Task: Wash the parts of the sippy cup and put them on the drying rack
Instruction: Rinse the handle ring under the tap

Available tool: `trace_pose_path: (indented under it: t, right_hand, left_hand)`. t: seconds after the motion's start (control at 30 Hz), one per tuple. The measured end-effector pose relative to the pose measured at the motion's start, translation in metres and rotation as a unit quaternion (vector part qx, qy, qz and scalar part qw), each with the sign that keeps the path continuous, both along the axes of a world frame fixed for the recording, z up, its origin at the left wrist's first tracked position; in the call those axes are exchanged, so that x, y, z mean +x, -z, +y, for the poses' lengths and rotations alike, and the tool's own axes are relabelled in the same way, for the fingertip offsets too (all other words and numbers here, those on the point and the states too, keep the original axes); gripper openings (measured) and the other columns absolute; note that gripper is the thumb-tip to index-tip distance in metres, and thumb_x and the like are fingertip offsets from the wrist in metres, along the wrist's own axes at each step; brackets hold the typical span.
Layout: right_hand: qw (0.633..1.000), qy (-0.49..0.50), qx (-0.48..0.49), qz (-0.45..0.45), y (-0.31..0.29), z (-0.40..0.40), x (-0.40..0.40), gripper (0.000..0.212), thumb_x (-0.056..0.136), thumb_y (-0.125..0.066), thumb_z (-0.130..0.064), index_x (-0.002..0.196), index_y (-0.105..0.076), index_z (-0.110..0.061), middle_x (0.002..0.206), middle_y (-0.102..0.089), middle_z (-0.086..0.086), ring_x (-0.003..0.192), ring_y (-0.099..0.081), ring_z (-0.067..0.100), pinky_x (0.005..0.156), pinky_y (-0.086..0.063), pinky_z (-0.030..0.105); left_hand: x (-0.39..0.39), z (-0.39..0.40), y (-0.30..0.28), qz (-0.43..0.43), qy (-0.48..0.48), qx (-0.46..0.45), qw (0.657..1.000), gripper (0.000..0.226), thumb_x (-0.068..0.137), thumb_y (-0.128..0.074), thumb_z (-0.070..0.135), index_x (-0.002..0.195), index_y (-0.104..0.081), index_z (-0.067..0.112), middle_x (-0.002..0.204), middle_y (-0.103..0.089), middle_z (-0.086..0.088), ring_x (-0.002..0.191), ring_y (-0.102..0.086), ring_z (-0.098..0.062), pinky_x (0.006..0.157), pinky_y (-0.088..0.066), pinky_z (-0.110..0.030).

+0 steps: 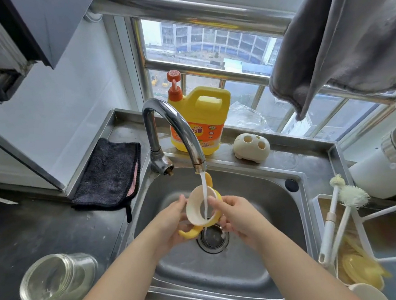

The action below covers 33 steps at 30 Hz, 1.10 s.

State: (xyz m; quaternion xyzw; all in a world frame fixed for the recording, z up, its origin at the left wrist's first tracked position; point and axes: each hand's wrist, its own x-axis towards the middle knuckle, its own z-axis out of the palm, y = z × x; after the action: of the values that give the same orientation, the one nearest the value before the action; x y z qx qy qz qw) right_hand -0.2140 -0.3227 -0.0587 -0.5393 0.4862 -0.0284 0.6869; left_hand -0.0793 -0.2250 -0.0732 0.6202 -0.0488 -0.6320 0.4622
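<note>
A cream ring with yellow handles, the sippy cup's collar (pixel 195 212), is held over the steel sink (pixel 257 192) under the running tap (pixel 180 132). Water falls through the ring's opening towards the drain (pixel 212 240). My left hand (pixel 172 222) grips the ring from the left, fingers curled around one yellow handle. My right hand (pixel 235 215) holds its right rim with thumb and fingers. The clear cup body (pixel 56 279) lies on its side on the dark counter at the left. The white drying rack (pixel 375 216) stands at the right with yellow parts beneath it.
A yellow dish-soap jug (pixel 201 122) and a cream holder with holes (pixel 251 148) stand behind the sink. A dark cloth (pixel 111 173) lies at the left. Two white bottle brushes (pixel 340 210) lean in the rack. A grey towel (pixel 341 37) hangs at upper right.
</note>
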Motion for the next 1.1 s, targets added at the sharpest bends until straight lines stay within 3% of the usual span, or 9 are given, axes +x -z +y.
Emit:
trace_pose_path:
  t: [0.27, 0.33, 0.43, 0.53, 0.6, 0.7, 0.87, 1.0, 1.1]
  right_hand:
    - [0.992, 0.009, -0.095, 0.082, 0.005, 0.008, -0.002, 0.029, 0.086, -0.064, -0.043, 0.088, -0.065, -0.015, 0.06, -0.06, -0.006, 0.05, -0.053, 0.006, 0.052, -0.044, 0.019]
    - [0.989, 0.022, -0.113, 0.095, 0.005, 0.011, -0.004, 0.03, 0.084, -0.066, -0.046, 0.083, -0.063, -0.016, 0.062, -0.06, -0.005, 0.052, -0.053, 0.006, 0.05, -0.041, 0.016]
    - [0.964, -0.015, -0.217, 0.155, 0.006, 0.013, -0.012, 0.036, 0.077, -0.073, -0.048, 0.089, -0.061, -0.016, 0.075, -0.061, -0.007, 0.064, -0.054, 0.004, 0.052, -0.037, 0.016]
    - [0.95, -0.057, -0.265, 0.155, 0.006, 0.02, -0.02, 0.026, 0.082, -0.07, -0.039, 0.093, -0.058, -0.018, 0.084, -0.063, -0.006, 0.073, -0.059, 0.007, 0.059, -0.045, 0.017]
    - [0.921, -0.125, -0.316, 0.192, 0.008, 0.025, -0.025, 0.02, 0.087, -0.064, -0.031, 0.096, -0.056, -0.015, 0.091, -0.065, 0.001, 0.083, -0.062, 0.02, 0.07, -0.049, 0.029]
    - [0.887, -0.153, -0.365, 0.238, 0.013, 0.028, -0.041, 0.015, 0.091, -0.055, -0.026, 0.083, -0.047, -0.017, 0.091, -0.06, 0.006, 0.079, -0.049, 0.028, 0.064, -0.037, 0.031]
    - [0.883, -0.144, -0.373, 0.246, 0.013, 0.027, -0.078, 0.013, 0.093, -0.05, -0.021, 0.082, -0.046, -0.017, 0.097, -0.06, 0.009, 0.081, -0.049, 0.027, 0.069, -0.038, 0.034]
    - [0.863, -0.086, -0.443, 0.225, -0.001, 0.028, -0.108, 0.018, 0.096, -0.048, -0.023, 0.109, -0.057, -0.013, 0.108, -0.058, 0.005, 0.099, -0.055, 0.024, 0.078, -0.041, 0.033]
    - [0.818, -0.036, -0.527, 0.229, -0.02, 0.025, -0.131, 0.032, 0.093, -0.055, -0.017, 0.126, -0.056, -0.016, 0.108, -0.061, 0.003, 0.097, -0.058, 0.022, 0.081, -0.05, 0.034]
  left_hand:
    - [-0.005, 0.001, 0.0, -0.051, 0.03, 0.006, 0.998, 0.023, 0.102, -0.042, 0.029, 0.118, -0.05, 0.014, 0.111, -0.067, -0.002, 0.088, -0.067, -0.022, 0.073, -0.052, -0.033]
    - [-0.008, 0.001, 0.006, -0.129, 0.048, 0.028, 0.99, 0.034, 0.1, -0.046, 0.027, 0.132, -0.044, 0.015, 0.122, -0.057, -0.003, 0.1, -0.062, -0.021, 0.082, -0.05, -0.034]
    - [-0.016, 0.001, 0.009, -0.262, 0.082, 0.033, 0.961, 0.026, 0.097, -0.05, 0.026, 0.121, -0.055, 0.017, 0.116, -0.058, 0.0, 0.104, -0.054, -0.015, 0.084, -0.041, -0.029]
    - [-0.032, -0.006, 0.006, -0.21, 0.081, 0.005, 0.974, 0.02, 0.1, -0.045, 0.024, 0.096, -0.063, 0.016, 0.101, -0.068, -0.003, 0.098, -0.063, -0.019, 0.081, -0.046, -0.032]
    - [-0.046, -0.012, 0.007, -0.147, 0.083, 0.004, 0.986, 0.027, 0.101, -0.041, 0.023, 0.091, -0.064, 0.013, 0.094, -0.07, -0.007, 0.092, -0.065, -0.021, 0.076, -0.046, -0.029]
    - [-0.066, -0.017, 0.009, -0.104, 0.1, 0.01, 0.99, 0.025, 0.102, -0.041, 0.02, 0.092, -0.061, 0.008, 0.088, -0.065, -0.01, 0.08, -0.061, -0.022, 0.066, -0.045, -0.025]
    - [-0.093, -0.03, 0.017, -0.056, 0.099, -0.002, 0.993, 0.023, 0.096, -0.055, 0.023, 0.102, -0.063, 0.002, 0.093, -0.072, -0.014, 0.087, -0.069, -0.026, 0.084, -0.052, -0.038]
    - [-0.12, -0.047, -0.001, -0.051, 0.054, -0.037, 0.997, 0.016, 0.093, -0.059, 0.016, 0.095, -0.064, 0.001, 0.082, -0.073, -0.016, 0.073, -0.069, -0.025, 0.067, -0.057, -0.027]
    - [-0.142, -0.062, -0.023, -0.052, 0.07, -0.09, 0.992, 0.021, 0.095, -0.056, 0.019, 0.097, -0.065, 0.0, 0.078, -0.072, -0.014, 0.072, -0.068, -0.024, 0.077, -0.057, -0.034]
